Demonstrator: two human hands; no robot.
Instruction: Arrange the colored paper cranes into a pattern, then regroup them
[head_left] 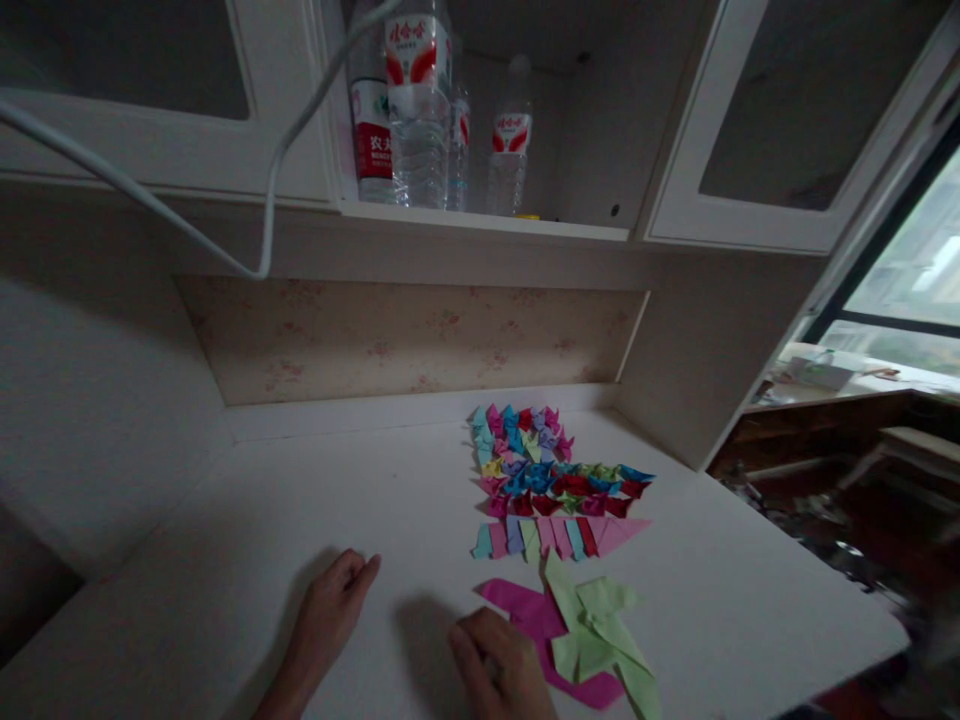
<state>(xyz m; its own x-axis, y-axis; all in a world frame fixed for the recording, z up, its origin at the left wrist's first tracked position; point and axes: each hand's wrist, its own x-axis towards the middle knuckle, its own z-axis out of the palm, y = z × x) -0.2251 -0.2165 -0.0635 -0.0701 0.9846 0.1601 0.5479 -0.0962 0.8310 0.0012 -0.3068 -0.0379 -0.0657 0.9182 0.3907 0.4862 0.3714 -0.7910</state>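
My left hand (334,608) rests on the white tabletop with its fingers curled in a loose fist. Nothing shows in it. My right hand (506,668), at the bottom centre, is also curled closed. I see nothing between its fingers. Just right of it lies a light green folded-paper pinwheel shape (596,622). Under that is a magenta folded-paper piece (529,610), partly covered by the green one and close to my right hand. Beyond them are rows of small folded-paper pieces (562,485) in many colours and a strip of overlapping folded papers (555,537).
Above the white table (337,480) hangs a cabinet (484,222) with several plastic bottles (420,110) on its shelf. A white cable (266,230) dangles in front at the upper left. To the right are a side panel (694,340) and a window (915,270).
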